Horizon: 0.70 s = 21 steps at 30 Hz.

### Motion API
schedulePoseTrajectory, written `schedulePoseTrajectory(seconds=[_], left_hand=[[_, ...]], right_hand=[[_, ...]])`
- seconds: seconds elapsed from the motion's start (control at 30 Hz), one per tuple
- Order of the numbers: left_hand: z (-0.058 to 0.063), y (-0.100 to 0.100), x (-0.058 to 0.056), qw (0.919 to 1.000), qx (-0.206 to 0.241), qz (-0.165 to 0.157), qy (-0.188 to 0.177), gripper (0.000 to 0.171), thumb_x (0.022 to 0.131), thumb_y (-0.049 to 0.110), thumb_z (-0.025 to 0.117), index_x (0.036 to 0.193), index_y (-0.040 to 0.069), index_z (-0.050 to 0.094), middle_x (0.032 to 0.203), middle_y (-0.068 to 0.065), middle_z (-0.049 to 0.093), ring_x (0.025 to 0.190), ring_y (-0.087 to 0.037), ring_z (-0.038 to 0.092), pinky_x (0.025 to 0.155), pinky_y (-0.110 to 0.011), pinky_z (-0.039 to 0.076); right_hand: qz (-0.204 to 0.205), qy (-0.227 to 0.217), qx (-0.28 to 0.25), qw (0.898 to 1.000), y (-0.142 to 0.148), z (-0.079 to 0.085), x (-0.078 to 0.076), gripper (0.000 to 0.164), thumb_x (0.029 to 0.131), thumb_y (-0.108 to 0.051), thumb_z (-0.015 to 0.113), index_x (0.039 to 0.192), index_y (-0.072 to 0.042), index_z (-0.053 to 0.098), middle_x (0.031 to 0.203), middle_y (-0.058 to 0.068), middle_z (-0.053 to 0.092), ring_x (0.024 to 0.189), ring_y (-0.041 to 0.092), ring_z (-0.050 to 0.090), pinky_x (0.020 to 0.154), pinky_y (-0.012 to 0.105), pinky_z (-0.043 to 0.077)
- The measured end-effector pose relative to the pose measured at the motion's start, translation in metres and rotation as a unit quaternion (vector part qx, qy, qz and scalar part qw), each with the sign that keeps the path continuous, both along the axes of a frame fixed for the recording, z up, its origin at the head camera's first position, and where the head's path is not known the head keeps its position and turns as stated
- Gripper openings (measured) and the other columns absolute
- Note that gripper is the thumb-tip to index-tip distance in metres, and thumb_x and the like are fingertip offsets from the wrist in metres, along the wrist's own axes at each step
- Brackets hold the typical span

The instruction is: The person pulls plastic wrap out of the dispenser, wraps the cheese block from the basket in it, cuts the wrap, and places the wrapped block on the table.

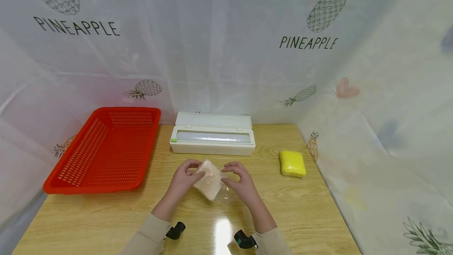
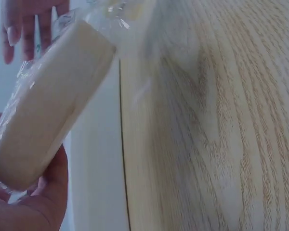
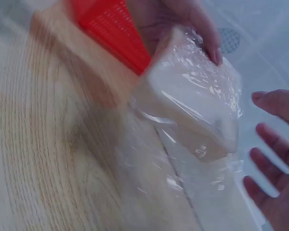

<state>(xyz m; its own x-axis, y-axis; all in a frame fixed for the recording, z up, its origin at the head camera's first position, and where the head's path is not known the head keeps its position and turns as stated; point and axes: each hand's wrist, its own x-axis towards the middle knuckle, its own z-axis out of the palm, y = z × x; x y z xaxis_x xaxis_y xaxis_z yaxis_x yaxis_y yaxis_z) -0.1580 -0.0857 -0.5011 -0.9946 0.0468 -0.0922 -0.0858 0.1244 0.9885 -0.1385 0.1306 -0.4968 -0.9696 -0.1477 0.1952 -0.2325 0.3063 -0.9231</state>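
A pale beige, thick square block (image 1: pixel 209 180), partly covered in clear cling film, is held tilted above the table. My left hand (image 1: pixel 185 178) grips it by its left side, thumb on the face toward me, as the left wrist view also shows around the block (image 2: pixel 53 106). A loose tail of cling film (image 3: pixel 149 178) hangs off the block's lower right. My right hand (image 1: pixel 242 182) is close to the block's right side; in the right wrist view its fingers (image 3: pixel 274 168) are spread and apart from the block. What the block is made of cannot be told.
Behind the hands stands a white film dispenser box (image 1: pixel 213 148), its lid up and a film roll inside. An empty-looking red plastic basket (image 1: pixel 141 182) sits at left. A yellow block (image 1: pixel 292 163), shiny as if wrapped, lies at right on the wooden table (image 1: pixel 301 215).
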Motion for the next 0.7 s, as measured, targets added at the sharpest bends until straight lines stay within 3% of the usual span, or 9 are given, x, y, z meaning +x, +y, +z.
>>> schedulePoseTrajectory(seconds=[0.2,0.33,0.5,0.6,0.7], left_hand=[[-0.007,0.004,-0.005,0.9994,-0.013,-0.029,0.014,0.032,0.087,0.013,0.073,0.117,0.003,0.065,0.115,-0.011,0.064,0.108,-0.027,0.057,0.091,-0.038,0.048],[-0.013,0.008,-0.006,0.9988,-0.01,-0.047,0.006,0.036,0.089,0.015,0.072,0.121,0.002,0.062,0.12,-0.014,0.062,0.115,-0.034,0.055,0.096,-0.048,0.046],[-0.028,0.01,-0.005,0.998,0.01,-0.059,-0.023,0.055,0.091,0.017,0.07,0.139,0.002,0.047,0.132,-0.028,0.051,0.123,-0.044,0.048,0.1,-0.056,0.041],[-0.04,0.011,0.0,0.9949,0.054,-0.063,-0.057,0.07,0.091,0.014,0.068,0.147,-0.001,0.029,0.13,-0.036,0.047,0.11,-0.044,0.057,0.091,-0.05,0.05],[-0.052,0.015,0.008,0.987,0.106,-0.073,-0.096,0.076,0.092,0.01,0.066,0.148,-0.004,0.017,0.119,-0.036,0.053,0.093,-0.034,0.065,0.082,-0.043,0.055]], right_hand=[[0.035,-0.121,-0.075,0.989,-0.008,-0.016,-0.004,0.035,0.091,-0.01,0.069,0.12,0.001,0.052,0.125,0.02,0.055,0.099,0.029,0.062,0.079,0.04,0.054],[0.036,-0.155,-0.086,0.984,-0.012,-0.029,-0.004,0.038,0.09,-0.012,0.07,0.119,0.001,0.05,0.119,0.017,0.059,0.09,0.024,0.064,0.066,0.034,0.056],[-0.027,-0.15,-0.089,0.984,-0.012,-0.035,-0.004,0.037,0.091,-0.016,0.07,0.118,-0.001,0.051,0.112,0.014,0.06,0.081,0.018,0.06,0.063,0.027,0.05],[-0.075,-0.154,-0.111,0.979,-0.011,-0.034,-0.006,0.037,0.091,-0.014,0.07,0.118,0.002,0.05,0.11,0.016,0.061,0.075,0.017,0.057,0.06,0.025,0.047],[-0.111,-0.167,-0.13,0.971,-0.01,-0.025,-0.009,0.038,0.091,-0.011,0.069,0.119,0.005,0.049,0.108,0.018,0.062,0.074,0.017,0.056,0.06,0.025,0.047]])
